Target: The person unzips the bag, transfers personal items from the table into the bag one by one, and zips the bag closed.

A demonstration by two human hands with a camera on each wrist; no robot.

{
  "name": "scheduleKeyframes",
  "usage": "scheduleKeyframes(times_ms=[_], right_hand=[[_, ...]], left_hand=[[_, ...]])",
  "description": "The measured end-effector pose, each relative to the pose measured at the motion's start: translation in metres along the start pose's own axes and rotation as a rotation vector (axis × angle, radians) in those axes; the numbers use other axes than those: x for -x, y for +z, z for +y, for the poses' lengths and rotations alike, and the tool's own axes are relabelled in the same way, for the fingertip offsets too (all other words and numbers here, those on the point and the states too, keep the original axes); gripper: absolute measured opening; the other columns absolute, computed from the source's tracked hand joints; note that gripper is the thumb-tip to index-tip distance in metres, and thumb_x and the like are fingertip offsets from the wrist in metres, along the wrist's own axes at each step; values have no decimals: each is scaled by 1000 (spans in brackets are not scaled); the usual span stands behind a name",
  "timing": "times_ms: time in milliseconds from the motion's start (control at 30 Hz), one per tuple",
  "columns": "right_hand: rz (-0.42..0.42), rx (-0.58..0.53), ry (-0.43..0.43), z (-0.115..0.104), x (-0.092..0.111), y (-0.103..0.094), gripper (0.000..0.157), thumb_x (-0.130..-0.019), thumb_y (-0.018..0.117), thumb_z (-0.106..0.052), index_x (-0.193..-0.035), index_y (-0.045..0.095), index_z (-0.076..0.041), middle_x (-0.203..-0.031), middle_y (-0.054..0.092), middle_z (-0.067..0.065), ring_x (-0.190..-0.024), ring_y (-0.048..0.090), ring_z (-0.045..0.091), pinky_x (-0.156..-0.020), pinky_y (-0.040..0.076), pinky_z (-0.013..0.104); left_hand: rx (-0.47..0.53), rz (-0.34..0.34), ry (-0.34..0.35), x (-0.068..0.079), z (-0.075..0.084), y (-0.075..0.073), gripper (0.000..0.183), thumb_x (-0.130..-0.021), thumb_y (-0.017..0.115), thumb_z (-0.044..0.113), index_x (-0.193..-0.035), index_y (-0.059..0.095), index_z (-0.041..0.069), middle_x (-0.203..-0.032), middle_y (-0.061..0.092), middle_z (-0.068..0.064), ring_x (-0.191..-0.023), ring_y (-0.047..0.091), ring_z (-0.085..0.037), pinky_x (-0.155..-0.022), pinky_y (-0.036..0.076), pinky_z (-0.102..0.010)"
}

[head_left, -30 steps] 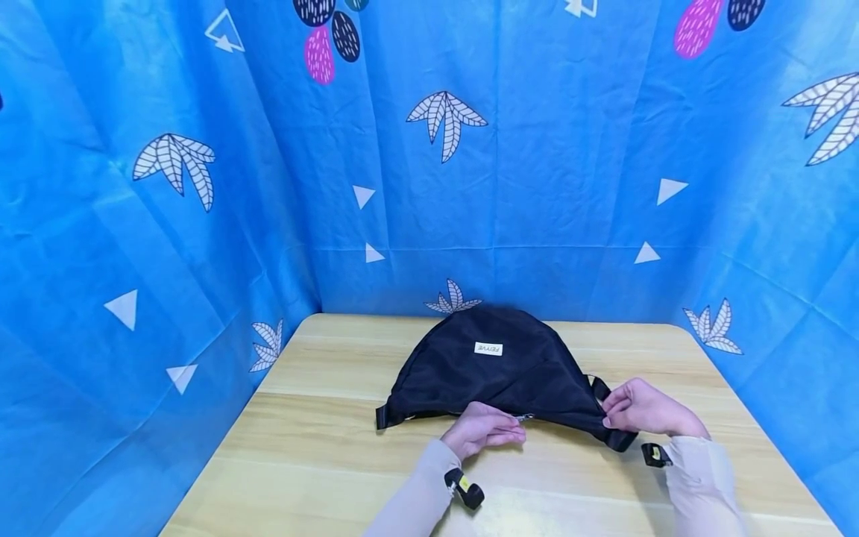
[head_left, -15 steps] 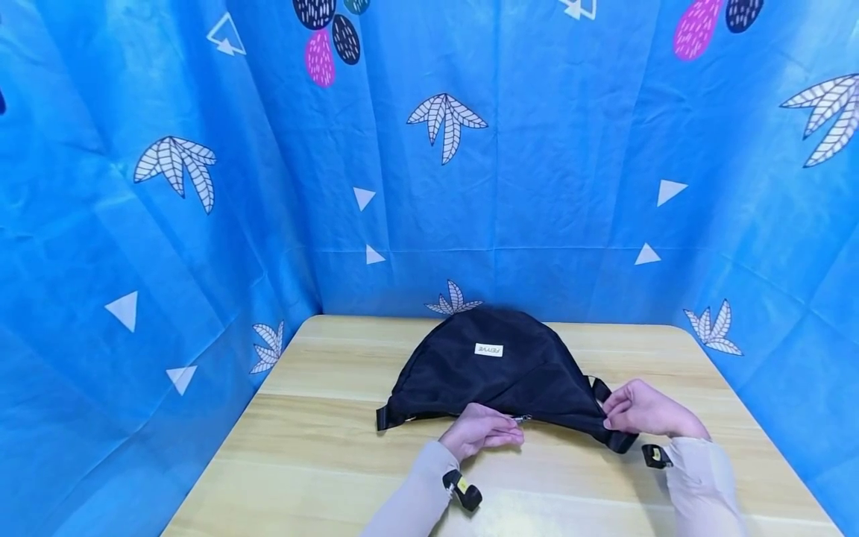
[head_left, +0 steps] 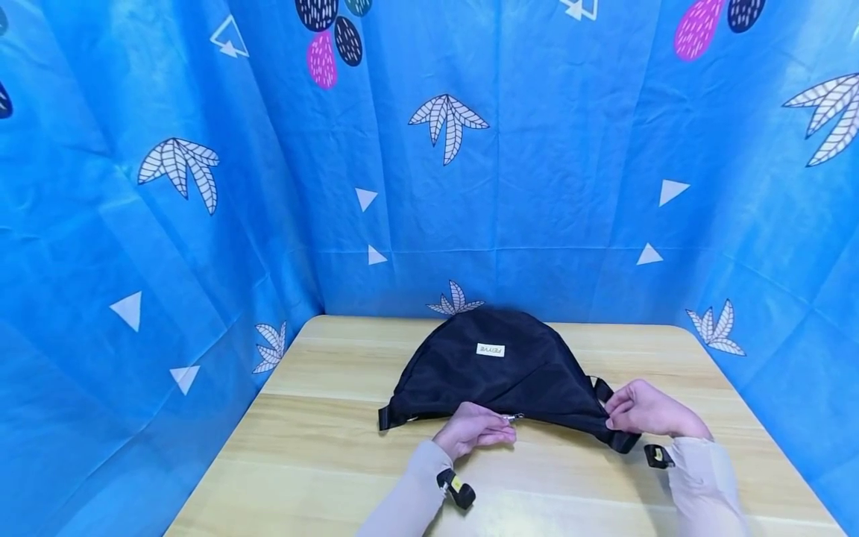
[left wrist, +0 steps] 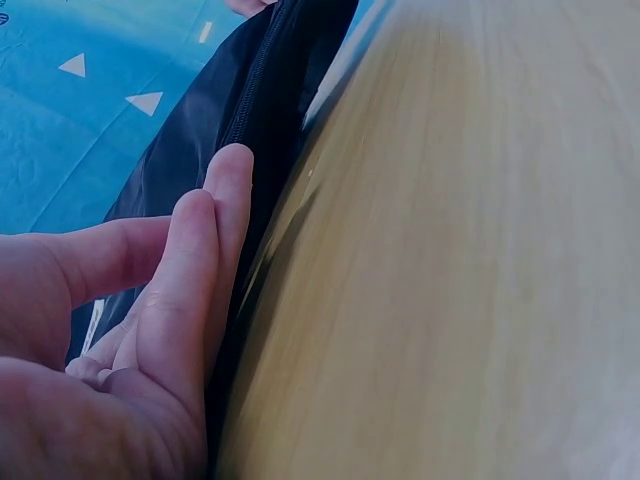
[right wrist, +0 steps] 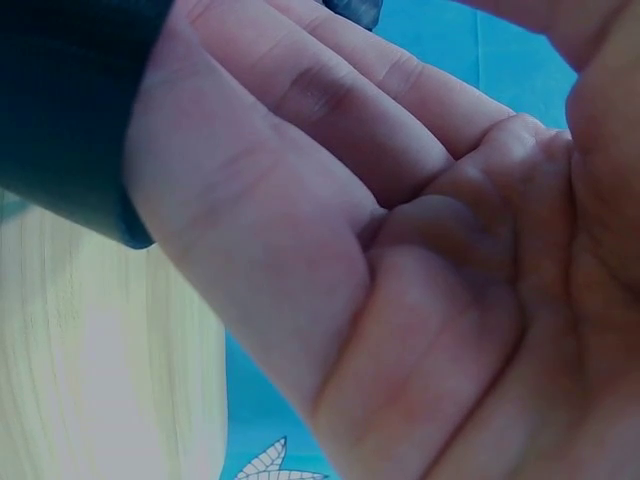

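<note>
A black half-moon bag (head_left: 496,384) with a white label (head_left: 491,350) lies on the table, its straight zippered edge facing me. My left hand (head_left: 474,430) pinches the metal zipper pull (head_left: 514,417) near the middle of that edge. In the left wrist view, closed zipper teeth (left wrist: 258,85) run on past my fingertips. At the bag's right corner, beside the strap (head_left: 602,389), my right hand (head_left: 649,410) grips the fabric between thumb and fingers. The right wrist view shows mostly my palm (right wrist: 430,290), with black webbing (right wrist: 75,110) at the left; the pinched fabric is hidden there.
The light wooden table (head_left: 302,455) extends around the bag. Blue patterned curtains (head_left: 557,186) stand at the back and both sides, and the bag's curved edge reaches close to the back one. A strap tab (head_left: 384,418) sticks out at the bag's left corner.
My left hand has slid a little to the left along the bag's edge, and the zipper pull has moved with it. The right hand and the bag have stayed in place.
</note>
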State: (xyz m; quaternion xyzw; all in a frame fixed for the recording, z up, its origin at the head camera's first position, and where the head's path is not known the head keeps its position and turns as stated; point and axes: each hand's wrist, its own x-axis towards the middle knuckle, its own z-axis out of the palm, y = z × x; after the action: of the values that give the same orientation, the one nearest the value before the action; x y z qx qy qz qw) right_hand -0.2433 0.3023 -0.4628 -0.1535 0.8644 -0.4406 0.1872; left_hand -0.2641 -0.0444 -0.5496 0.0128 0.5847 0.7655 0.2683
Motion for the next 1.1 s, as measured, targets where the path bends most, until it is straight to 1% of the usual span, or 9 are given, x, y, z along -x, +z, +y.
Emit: scheduleKeyframes(times_ms=[167,300,600,833,1000,1100], right_hand=[[2,-3,3,-2,1,0,24,-84,72,1,-102,67,16,-86,77,19,-65,63,3,-61,54,19],[6,7,-1,-4,1,1,23,-83,71,1,-101,67,16,-83,76,17,-63,61,2,-61,54,19],[14,25,-3,-5,2,1,22,-85,70,2,-101,67,17,-83,77,15,-64,61,2,-61,54,19],[9,26,-10,-5,1,1,22,-85,70,1,-101,67,16,-83,77,16,-65,62,2,-62,54,19],[11,25,-13,-5,2,0,23,-83,71,1,-101,68,16,-83,76,16,-67,63,4,-62,55,20],[14,14,-13,-5,2,0,24,-82,72,1,-101,68,15,-82,75,16,-65,62,3,-62,54,19]], left_hand=[[0,-1,-8,-1,1,0,17,-91,66,-11,-105,69,-20,-101,73,-36,-88,79,-33,-79,64,-31],[-5,-6,-10,1,2,0,20,-91,66,-11,-108,68,-21,-101,73,-36,-87,79,-31,-78,64,-29],[-12,-18,-9,2,3,-1,20,-92,65,-11,-109,67,-22,-103,72,-37,-91,79,-33,-81,64,-30],[2,4,-16,4,3,-6,18,-90,66,-12,-107,69,-20,-101,73,-36,-89,79,-33,-80,64,-32],[0,18,-10,5,4,-10,19,-90,66,-12,-107,68,-21,-100,73,-35,-87,79,-32,-80,64,-32],[0,18,-10,5,5,-11,20,-90,66,-13,-108,68,-21,-100,73,-35,-87,79,-32,-80,64,-32]])
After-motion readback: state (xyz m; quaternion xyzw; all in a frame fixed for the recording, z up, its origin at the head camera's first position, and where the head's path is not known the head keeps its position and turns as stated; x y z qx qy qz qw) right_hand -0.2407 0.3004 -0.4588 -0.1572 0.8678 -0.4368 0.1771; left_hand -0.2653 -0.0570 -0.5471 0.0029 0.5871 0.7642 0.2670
